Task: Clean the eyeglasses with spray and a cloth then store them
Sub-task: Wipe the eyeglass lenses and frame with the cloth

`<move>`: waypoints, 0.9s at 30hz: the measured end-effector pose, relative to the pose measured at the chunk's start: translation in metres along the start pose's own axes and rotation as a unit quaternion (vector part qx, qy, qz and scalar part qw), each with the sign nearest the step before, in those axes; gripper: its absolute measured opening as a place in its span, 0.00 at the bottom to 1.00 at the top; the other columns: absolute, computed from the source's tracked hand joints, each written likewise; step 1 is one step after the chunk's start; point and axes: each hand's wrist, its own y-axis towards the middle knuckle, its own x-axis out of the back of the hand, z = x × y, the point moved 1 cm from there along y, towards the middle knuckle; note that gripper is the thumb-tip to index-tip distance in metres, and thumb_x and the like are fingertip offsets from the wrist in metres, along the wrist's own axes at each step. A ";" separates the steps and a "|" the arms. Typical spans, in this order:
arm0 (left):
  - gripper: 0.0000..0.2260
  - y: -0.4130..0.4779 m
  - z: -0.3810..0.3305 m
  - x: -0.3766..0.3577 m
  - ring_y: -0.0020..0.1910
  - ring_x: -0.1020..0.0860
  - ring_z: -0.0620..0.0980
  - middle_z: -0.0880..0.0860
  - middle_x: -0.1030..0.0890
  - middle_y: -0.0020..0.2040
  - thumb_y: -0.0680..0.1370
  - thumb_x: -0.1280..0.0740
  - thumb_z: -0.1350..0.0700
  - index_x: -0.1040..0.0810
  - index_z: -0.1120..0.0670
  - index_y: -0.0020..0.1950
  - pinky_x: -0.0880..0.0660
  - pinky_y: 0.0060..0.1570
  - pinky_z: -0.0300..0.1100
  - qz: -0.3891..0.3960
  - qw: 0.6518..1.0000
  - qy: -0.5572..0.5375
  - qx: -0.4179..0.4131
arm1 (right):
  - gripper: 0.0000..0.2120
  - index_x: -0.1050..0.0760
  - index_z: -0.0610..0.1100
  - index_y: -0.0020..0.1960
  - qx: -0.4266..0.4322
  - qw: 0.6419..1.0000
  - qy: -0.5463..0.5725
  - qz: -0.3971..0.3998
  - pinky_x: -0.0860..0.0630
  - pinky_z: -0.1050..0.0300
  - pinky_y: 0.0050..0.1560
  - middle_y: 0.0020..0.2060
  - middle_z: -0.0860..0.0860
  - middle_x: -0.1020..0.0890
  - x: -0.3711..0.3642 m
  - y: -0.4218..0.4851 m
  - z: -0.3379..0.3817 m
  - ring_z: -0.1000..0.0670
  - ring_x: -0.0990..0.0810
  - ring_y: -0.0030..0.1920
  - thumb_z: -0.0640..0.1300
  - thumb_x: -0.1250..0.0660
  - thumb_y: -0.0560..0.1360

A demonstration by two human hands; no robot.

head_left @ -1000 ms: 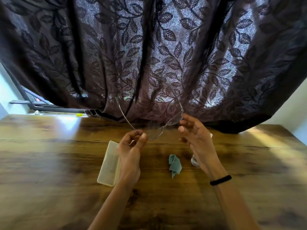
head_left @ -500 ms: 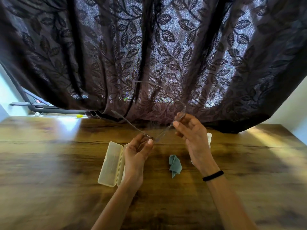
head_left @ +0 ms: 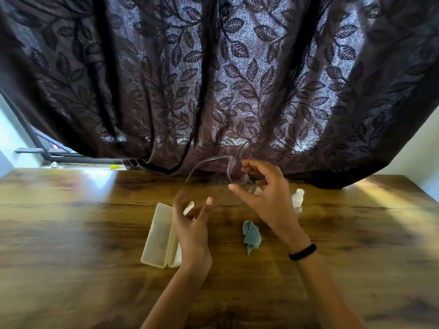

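Observation:
My right hand (head_left: 266,193) holds the thin-framed clear eyeglasses (head_left: 234,172) above the table, pinching them near a lens, with one temple arm sticking out to the left. My left hand (head_left: 192,224) is blurred, its fingers spread and empty, just over the open cream glasses case (head_left: 158,236). A crumpled teal cloth (head_left: 251,236) lies on the wooden table (head_left: 71,245) between my forearms. The small white spray bottle (head_left: 298,198) stands behind my right hand, partly hidden by it.
A dark leaf-patterned curtain (head_left: 213,79) hangs over the table's far edge. A window ledge with a small yellow object (head_left: 114,166) shows at the far left. Sunlight patches fall on the table at both sides.
My left hand let go of the glasses and dropped toward the case. The right hand alone now holds the glasses, which turned so a temple arm points left.

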 end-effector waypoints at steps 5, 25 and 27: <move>0.11 0.001 -0.007 -0.018 0.53 0.21 0.52 0.53 0.17 0.50 0.73 0.34 0.65 0.20 0.53 0.52 0.23 0.53 0.46 0.181 0.982 0.059 -0.016 | 0.25 0.25 0.45 0.59 0.027 0.998 -0.046 0.047 0.32 0.70 0.52 0.50 0.55 0.23 -0.004 0.001 0.008 0.53 0.29 0.54 0.46 0.24 0.64; 0.06 0.027 -0.008 -0.018 0.33 0.24 0.39 0.45 0.19 0.32 0.72 0.36 0.65 0.21 0.57 0.45 0.26 0.35 0.30 0.160 0.982 -0.089 -0.051 | 0.07 0.24 0.44 0.52 -0.045 0.998 -0.023 -0.025 0.24 0.66 0.42 0.43 0.51 0.19 -0.002 -0.024 -0.034 0.58 0.22 0.41 0.43 0.34 0.74; 0.07 0.032 -0.004 -0.015 0.34 0.24 0.40 0.46 0.20 0.33 0.73 0.36 0.66 0.20 0.56 0.44 0.26 0.38 0.31 0.152 0.981 -0.110 -0.044 | 0.07 0.24 0.43 0.52 -0.100 0.990 -0.095 0.028 0.26 0.71 0.40 0.44 0.51 0.20 -0.009 -0.034 -0.051 0.61 0.25 0.37 0.41 0.35 0.75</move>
